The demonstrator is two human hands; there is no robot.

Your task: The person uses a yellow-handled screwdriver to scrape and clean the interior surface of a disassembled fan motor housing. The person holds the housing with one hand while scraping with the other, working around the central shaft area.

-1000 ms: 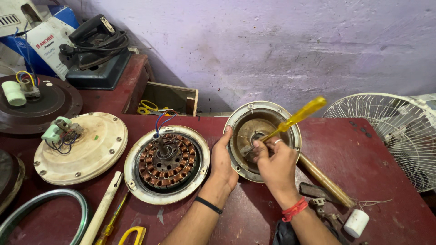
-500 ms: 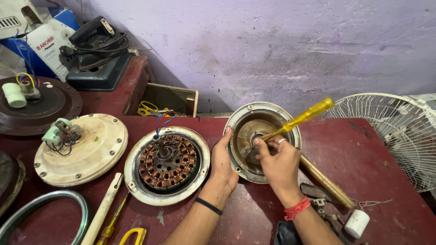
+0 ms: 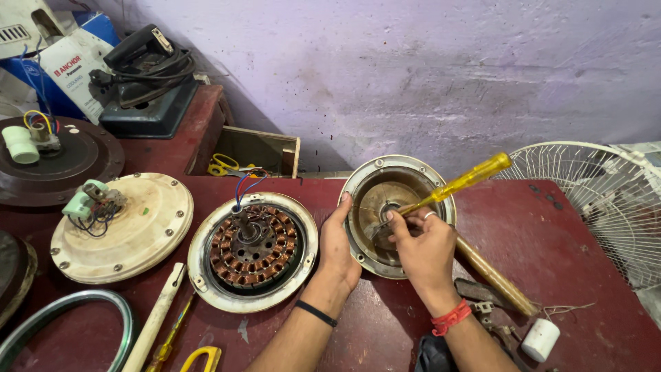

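My left hand (image 3: 339, 249) lies flat, fingers together, on the rim of the round metal motor cover (image 3: 396, 215) mid-table, propping it tilted so the bowl faces me. Right hand (image 3: 425, 249) is pinched round the shaft of the yellow-handled screwdriver (image 3: 460, 184), tip down in the cover's hub. Stator w/ copper windings (image 3: 253, 249) sits just left, face up. Back left corner: white-and-blue carton (image 3: 65, 65), red lettering on its white side

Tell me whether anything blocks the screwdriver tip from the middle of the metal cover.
Nothing visible does. The right hand holds the screwdriver into the open cover; the left hand only steadies its left rim.
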